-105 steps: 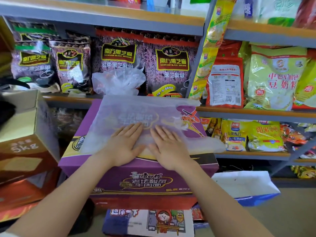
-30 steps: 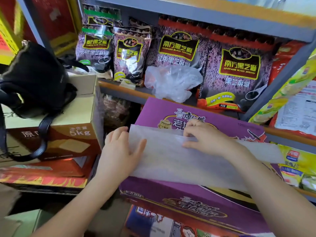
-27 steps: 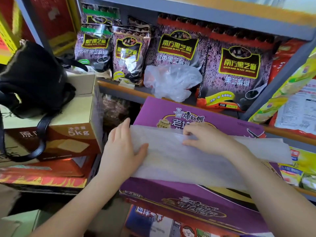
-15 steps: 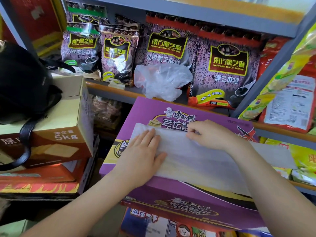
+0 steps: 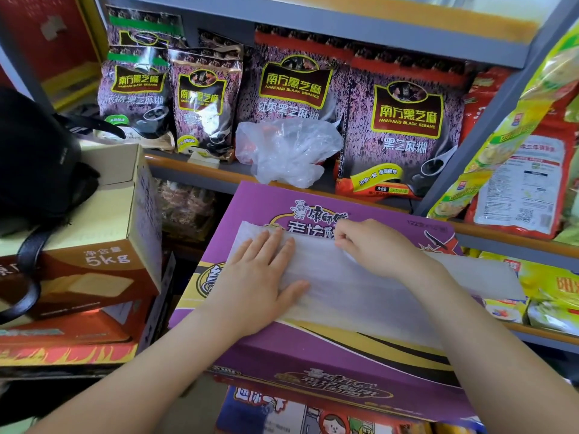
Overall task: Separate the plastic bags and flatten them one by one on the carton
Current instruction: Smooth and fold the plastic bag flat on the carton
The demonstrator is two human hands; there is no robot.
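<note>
- The left hand (image 5: 260,277) lay palm down with straight fingers, pressing the left end of the flat plastic bag (image 5: 360,283) onto the carton; it gripped nothing.
- The right hand (image 5: 376,245) had its fingers curled at the bag's far edge, near the middle, pinching that edge between thumb and fingertips.
- The flat plastic bag stretched as a pale, translucent strip from under the left palm, beneath the right hand and forearm, to the carton's right side, where its end reached past the carton's edge.
- The purple carton (image 5: 313,349) carried the bag on its top face; its printed lettering showed just beyond the bag's far edge, between the two hands.
- A crumpled clear plastic bag (image 5: 288,148) sat on the shelf (image 5: 194,166) behind the carton, well apart from both hands, in front of the black sesame packs (image 5: 404,120).
- A brown cardboard box (image 5: 103,245) marked 5kg stood to the left of the carton, with a black bag (image 5: 34,151) resting on it.
- Yellow and red food packets (image 5: 526,183) filled the shelves on the right.
</note>
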